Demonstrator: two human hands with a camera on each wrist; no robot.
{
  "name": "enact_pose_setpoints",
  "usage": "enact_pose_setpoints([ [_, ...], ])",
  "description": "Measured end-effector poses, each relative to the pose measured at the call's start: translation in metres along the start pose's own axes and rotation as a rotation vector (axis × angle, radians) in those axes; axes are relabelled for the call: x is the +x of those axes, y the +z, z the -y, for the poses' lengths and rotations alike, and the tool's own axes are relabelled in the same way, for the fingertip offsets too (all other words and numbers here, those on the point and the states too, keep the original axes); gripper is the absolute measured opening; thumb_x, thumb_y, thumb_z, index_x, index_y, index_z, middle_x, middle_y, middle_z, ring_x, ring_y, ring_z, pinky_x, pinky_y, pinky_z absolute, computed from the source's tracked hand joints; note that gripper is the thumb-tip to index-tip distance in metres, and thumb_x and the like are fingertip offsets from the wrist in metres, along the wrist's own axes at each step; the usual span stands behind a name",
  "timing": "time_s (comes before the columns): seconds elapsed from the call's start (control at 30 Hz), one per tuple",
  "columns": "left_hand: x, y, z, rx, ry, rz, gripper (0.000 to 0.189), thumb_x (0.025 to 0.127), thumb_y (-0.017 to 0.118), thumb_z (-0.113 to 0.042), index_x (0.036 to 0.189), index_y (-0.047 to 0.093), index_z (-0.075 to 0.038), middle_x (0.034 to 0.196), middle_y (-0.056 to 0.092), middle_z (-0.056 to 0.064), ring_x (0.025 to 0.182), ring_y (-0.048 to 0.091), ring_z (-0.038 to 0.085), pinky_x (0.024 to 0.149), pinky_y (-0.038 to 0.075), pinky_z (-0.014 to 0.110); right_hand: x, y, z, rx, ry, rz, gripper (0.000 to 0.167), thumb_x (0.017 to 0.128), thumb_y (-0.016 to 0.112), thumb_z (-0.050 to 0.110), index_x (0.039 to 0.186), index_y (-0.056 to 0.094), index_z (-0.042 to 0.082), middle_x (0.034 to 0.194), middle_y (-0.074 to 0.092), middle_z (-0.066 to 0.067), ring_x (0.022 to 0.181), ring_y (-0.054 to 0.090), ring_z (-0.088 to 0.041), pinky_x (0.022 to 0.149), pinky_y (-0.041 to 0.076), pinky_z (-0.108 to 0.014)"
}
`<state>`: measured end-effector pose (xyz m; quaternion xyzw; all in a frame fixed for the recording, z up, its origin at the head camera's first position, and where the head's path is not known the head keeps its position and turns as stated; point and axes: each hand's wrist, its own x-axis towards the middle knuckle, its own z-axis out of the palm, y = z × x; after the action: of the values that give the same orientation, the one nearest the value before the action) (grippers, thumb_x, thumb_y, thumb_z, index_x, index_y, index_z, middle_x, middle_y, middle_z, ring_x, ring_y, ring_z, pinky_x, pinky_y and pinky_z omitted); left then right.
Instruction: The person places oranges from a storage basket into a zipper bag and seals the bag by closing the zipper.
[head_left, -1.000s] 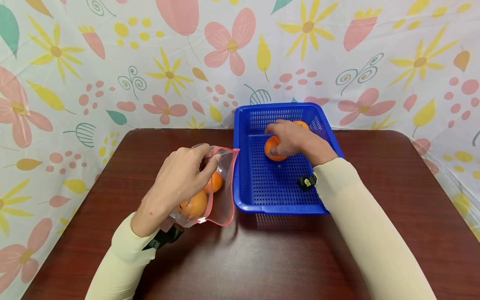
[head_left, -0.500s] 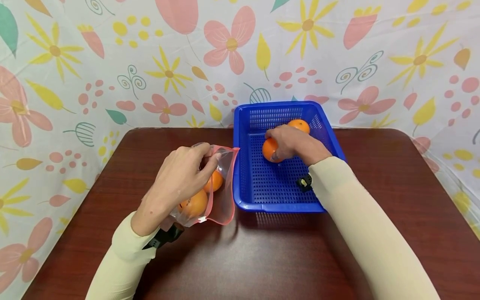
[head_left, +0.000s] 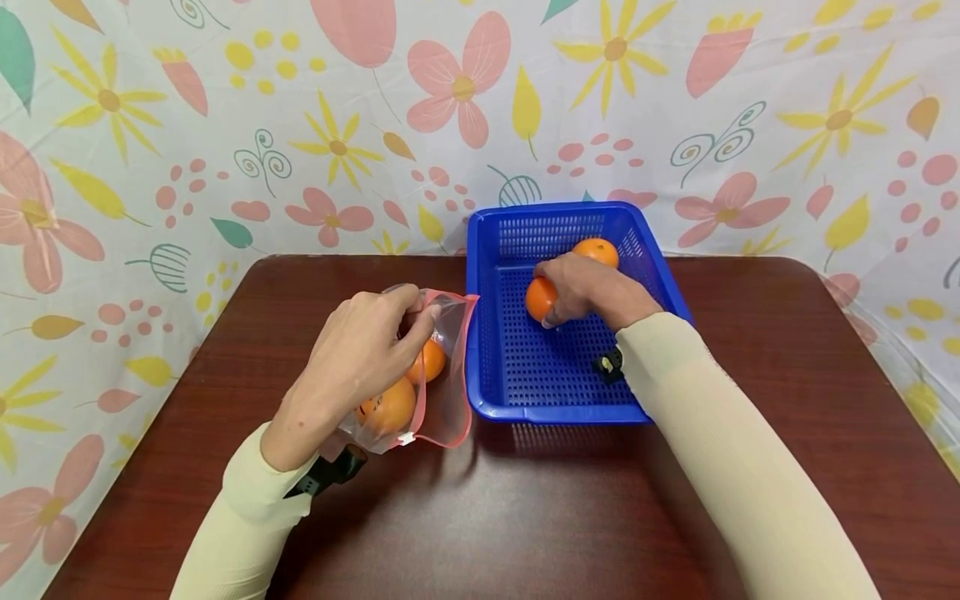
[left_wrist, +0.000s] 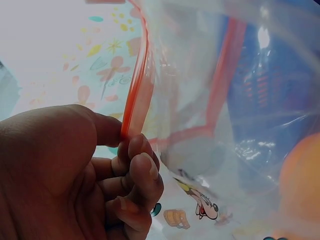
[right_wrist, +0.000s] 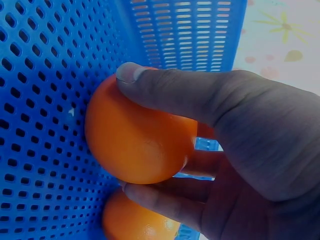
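My left hand [head_left: 356, 358] pinches the red zip edge of a clear zip bag [head_left: 447, 400] between thumb and fingers. Inside the bag lie oranges, one [head_left: 390, 407] near the white slider and another [head_left: 429, 361] behind it. In the left wrist view the zip edge [left_wrist: 135, 100] runs up from the fingertips, and cartoon prints show on the film. My right hand [head_left: 581, 287] reaches into the blue basket [head_left: 558, 414] and grips an orange [right_wrist: 140, 132], thumb on one side and fingers on the other. A second orange [head_left: 598, 251] sits at the basket's back right, close by the fingers.
The basket stands on a dark wood table [head_left: 525, 517], against a flower-printed sheet [head_left: 465, 125] hung behind. The bag's open mouth lies right at the basket's left wall. Dark wrist cameras [head_left: 330, 472] sit at both cuffs.
My right hand has closed round the front orange and shifted slightly, uncovering more of the orange at the back. The left hand and the bag have stayed nearly still.
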<state>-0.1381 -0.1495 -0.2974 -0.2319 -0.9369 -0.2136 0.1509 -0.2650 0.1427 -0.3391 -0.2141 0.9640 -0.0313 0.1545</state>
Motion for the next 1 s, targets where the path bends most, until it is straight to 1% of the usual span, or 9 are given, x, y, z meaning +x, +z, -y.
enact_pose_setpoints([
  [0.27,0.0003,-0.0009,0.0002,0.001,-0.010,0.005,0.031,0.103,0.060,-0.028,0.074,0.051,-0.020,0.057,0.040,-0.006,0.050,0.043,0.013,0.049,0.031,0.034,-0.0005,0.0001,-0.0012,-0.001,0.016,0.015,0.076,0.088,0.086,0.031,0.150,0.052,0.002,0.128,0.068,-0.020,0.109,0.063,-0.037,0.103,0.051,-0.055],
  [0.5,0.0009,-0.0019,0.0008,-0.004,-0.028,0.008,0.034,0.105,0.061,-0.032,0.075,0.052,-0.021,0.056,0.040,-0.006,0.050,0.044,0.013,0.048,0.030,0.034,0.0004,-0.0001,-0.0018,0.007,0.024,0.023,0.077,0.090,0.084,0.030,0.152,0.050,0.002,0.131,0.066,-0.022,0.112,0.062,-0.038,0.105,0.050,-0.056],
  [0.63,0.0011,-0.0022,0.0010,-0.005,-0.030,0.008,0.033,0.105,0.061,-0.032,0.075,0.052,-0.021,0.056,0.040,-0.006,0.050,0.044,0.013,0.048,0.030,0.034,-0.0006,-0.0011,-0.0006,0.016,0.037,0.030,0.078,0.090,0.084,0.030,0.154,0.049,0.003,0.133,0.066,-0.021,0.114,0.062,-0.038,0.106,0.049,-0.056],
  [0.87,0.0008,-0.0018,0.0009,-0.007,-0.020,0.005,0.032,0.104,0.061,-0.030,0.075,0.051,-0.020,0.056,0.039,-0.006,0.050,0.043,0.013,0.048,0.029,0.033,-0.0002,-0.0005,-0.0003,0.003,0.028,0.041,0.078,0.091,0.083,0.031,0.154,0.047,0.001,0.132,0.066,-0.022,0.114,0.062,-0.038,0.106,0.049,-0.056],
  [1.0,0.0007,-0.0018,0.0008,-0.005,-0.015,0.000,0.033,0.104,0.061,-0.030,0.075,0.051,-0.020,0.056,0.039,-0.006,0.050,0.043,0.013,0.048,0.029,0.033,-0.0010,-0.0014,-0.0005,0.004,0.015,0.031,0.077,0.090,0.084,0.031,0.152,0.049,0.001,0.131,0.066,-0.022,0.113,0.062,-0.038,0.105,0.050,-0.055],
])
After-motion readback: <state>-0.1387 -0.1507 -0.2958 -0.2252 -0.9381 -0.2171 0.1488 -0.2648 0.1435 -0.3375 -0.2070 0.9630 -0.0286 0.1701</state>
